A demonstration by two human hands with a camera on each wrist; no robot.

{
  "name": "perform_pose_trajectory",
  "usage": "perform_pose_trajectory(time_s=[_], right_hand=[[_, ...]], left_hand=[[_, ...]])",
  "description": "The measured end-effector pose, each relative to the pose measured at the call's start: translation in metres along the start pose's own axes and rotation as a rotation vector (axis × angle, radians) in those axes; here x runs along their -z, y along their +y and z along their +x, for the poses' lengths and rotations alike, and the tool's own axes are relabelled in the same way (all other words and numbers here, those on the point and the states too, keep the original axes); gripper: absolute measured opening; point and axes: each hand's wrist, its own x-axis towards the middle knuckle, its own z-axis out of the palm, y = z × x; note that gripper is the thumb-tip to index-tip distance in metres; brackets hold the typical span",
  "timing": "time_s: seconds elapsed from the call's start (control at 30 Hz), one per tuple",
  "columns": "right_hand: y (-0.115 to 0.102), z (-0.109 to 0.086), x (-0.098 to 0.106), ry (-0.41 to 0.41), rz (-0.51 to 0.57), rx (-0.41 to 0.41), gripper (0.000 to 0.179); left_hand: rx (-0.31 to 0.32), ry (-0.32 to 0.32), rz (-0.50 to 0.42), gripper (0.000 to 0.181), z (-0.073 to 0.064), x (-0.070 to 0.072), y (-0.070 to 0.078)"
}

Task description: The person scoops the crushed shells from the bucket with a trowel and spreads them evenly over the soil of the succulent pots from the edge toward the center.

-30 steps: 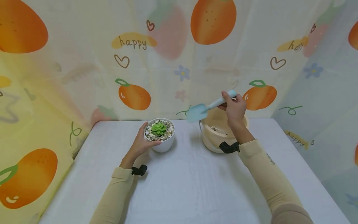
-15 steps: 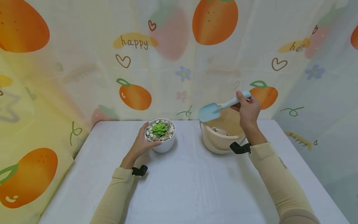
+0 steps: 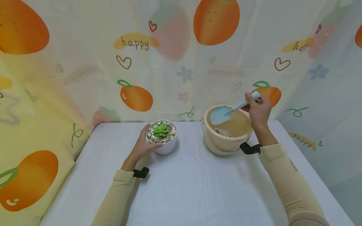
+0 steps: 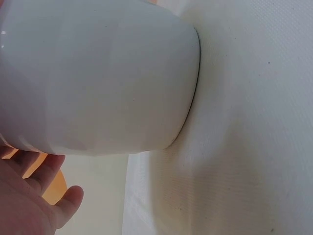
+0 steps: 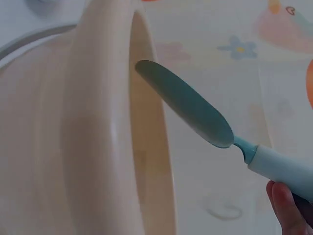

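My left hand (image 3: 143, 144) grips the side of a white plant pot (image 3: 166, 148), thumb along the near rim. In the pot a green succulent (image 3: 161, 131) sits among pale pebbles. The left wrist view shows the pot's smooth wall (image 4: 107, 78) standing on the white cloth. My right hand (image 3: 259, 111) holds a light blue hand trowel (image 3: 221, 115) by its handle, blade pointing left and down. That blade is over the opening of a beige bucket (image 3: 224, 143); in the right wrist view its tip (image 5: 146, 68) overlaps the bucket's mouth. Some pebbles (image 3: 222, 132) lie inside the bucket.
A white cloth (image 3: 181, 188) covers the table. Behind it hangs a curtain (image 3: 169, 91) printed with oranges and hearts, close to the table's back edge. The bucket's thin wire handle hangs down along its side.
My right hand has carried the trowel to the right, from the bucket's left rim to over its opening. My left hand and the plant pot have stayed in place.
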Motion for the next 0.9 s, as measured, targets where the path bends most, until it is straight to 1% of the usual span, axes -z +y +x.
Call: perform_pose_trajectory(time_s=[0.13,0.47,0.73,0.9], right_hand=[[0.002,0.004,0.005,-0.04,-0.047,-0.021,0.018],[0.021,0.009,0.007,-0.131,-0.256,-0.067,0.016],[0.035,0.006,0.004,-0.188,-0.43,-0.046,0.019],[0.041,0.004,0.003,-0.215,-0.509,-0.037,0.024]], left_hand=[[-0.003,-0.002,-0.004,0.118,0.0,-0.001,0.0],[-0.019,0.007,-0.012,0.117,0.002,0.0,-0.003],[-0.039,0.018,-0.012,0.123,0.001,-0.001,-0.002],[-0.024,0.014,-0.017,0.119,0.002,-0.001,-0.004]])
